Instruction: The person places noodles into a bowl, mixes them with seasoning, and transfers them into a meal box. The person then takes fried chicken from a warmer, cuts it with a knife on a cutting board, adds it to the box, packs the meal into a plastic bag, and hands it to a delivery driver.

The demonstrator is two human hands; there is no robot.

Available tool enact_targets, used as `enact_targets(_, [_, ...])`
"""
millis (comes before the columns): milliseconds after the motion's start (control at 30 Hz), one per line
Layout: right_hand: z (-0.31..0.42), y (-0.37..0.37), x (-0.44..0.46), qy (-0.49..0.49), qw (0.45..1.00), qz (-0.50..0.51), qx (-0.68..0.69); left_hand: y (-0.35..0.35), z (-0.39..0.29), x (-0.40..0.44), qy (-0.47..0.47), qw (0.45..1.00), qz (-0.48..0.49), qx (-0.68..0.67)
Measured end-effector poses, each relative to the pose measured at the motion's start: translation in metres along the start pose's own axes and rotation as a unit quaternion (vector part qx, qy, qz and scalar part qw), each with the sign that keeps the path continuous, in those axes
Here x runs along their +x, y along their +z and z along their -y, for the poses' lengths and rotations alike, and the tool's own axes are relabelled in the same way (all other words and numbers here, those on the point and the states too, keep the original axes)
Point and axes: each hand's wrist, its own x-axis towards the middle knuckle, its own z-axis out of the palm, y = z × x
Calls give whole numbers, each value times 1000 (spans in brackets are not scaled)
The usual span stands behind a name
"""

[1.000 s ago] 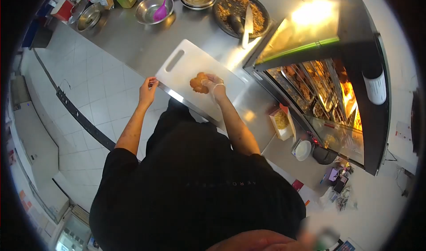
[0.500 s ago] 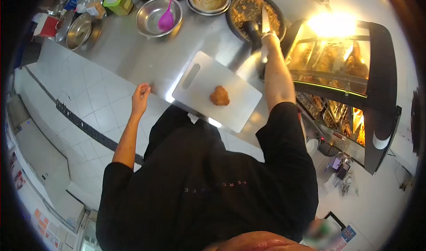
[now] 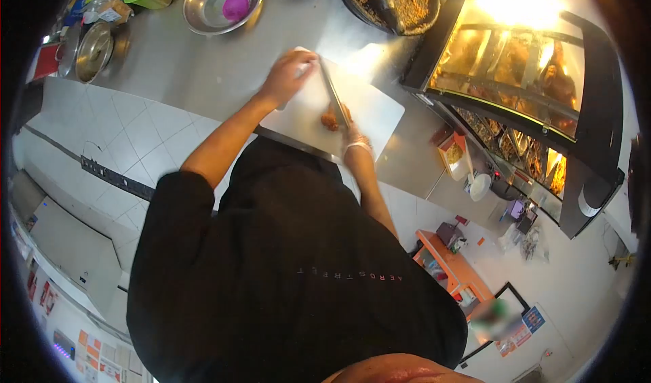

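Observation:
A white cutting board (image 3: 380,108) lies on the steel counter near its front edge. On it sits a browned piece of food (image 3: 330,119), partly covered by a knife (image 3: 332,88). My right hand (image 3: 357,141), in a clear glove, is closed round the knife's handle, with the blade across the food and pointing away. My left hand (image 3: 291,78) is at the far left part of the board, close to the blade's tip; its fingers are blurred, and whether they touch the blade is unclear.
A round dark pan (image 3: 424,7) of crumbs and a lit glass display case (image 3: 508,64) stand at the right. A steel bowl (image 3: 196,7) with a purple ladle (image 3: 236,5) is behind the board. An open box (image 3: 453,154) stands below the case.
My right hand has taken the knife from the crumb pan and brought it over the food. My left hand has moved from beside the counter edge onto the board's far left part.

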Motion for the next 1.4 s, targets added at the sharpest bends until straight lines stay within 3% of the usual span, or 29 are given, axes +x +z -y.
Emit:
enact_targets(67, [16,4,-21,16,998,55,-22,43,-7,24,48,988,146,-17])
enact_targets(167, [7,8,-26,4,997,62,-54,104,2,29,153,957,234,71])
enact_targets(267, [-7,14,-17,45,996,75,-13,124,12,18,148,947,272,86])
enact_targets(300, [-12,20,-11,70,994,87,13,129,17,16,138,950,264,90])
enact_targets(433, [-54,88,23,-130,988,-27,-75,120,15,21,117,943,274,151])
enact_targets(567, [-20,7,15,-106,988,66,-90,122,15,39,118,972,139,148])
enact_targets(633, [-23,-13,3,-90,984,73,-137,133,7,39,115,972,168,117])
enact_targets(833, [-72,65,45,-118,991,54,-12,146,14,32,124,959,223,127])
enact_targets(1000, [-43,-15,15,-115,989,61,-74,156,-2,47,108,978,158,81])
enact_targets(1033, [-48,-17,14,-106,989,66,-79,164,-1,42,109,975,181,69])
enact_targets(1200, [-84,49,46,-131,989,-18,-62,174,15,40,119,969,190,101])
enact_targets(1267, [-71,30,40,-91,994,46,-36,175,10,41,126,968,189,106])
enact_targets(1400, [-63,-24,27,-99,992,65,-44,175,-1,61,114,976,169,74])
